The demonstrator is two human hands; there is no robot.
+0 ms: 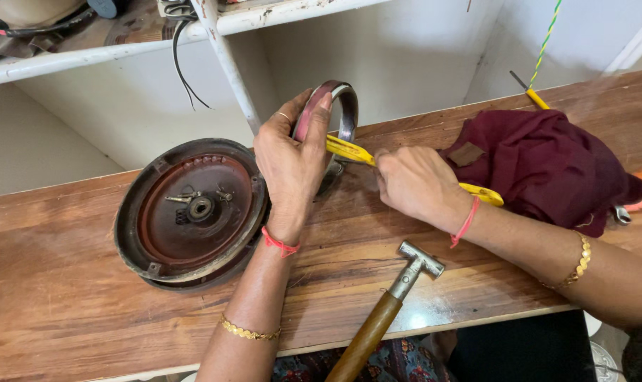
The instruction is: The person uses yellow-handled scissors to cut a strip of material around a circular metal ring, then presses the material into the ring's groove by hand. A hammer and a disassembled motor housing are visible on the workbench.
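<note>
Two hands are seen on one wooden bench (88, 297). One metal ring (343, 106), stood on edge at 12 o'clock, is gripped by the curled left hand (289, 166). One yellow-handled tool (349, 150) is clenched in the right hand (416, 185) at 3 o'clock, touching the ring. One round rusty housing (190, 209), holding a central hub, lies at 9 o'clock. One hammer (392, 304) lies at 5 o'clock, one maroon cloth (547, 166) at 2.

I look over the whole view and I find no package, no sign and no screen. The only possible label is a small brown square patch (467, 154) on the dark maroon cloth bundle (547, 166), at the right on the long wooden bench (66, 283).
</note>
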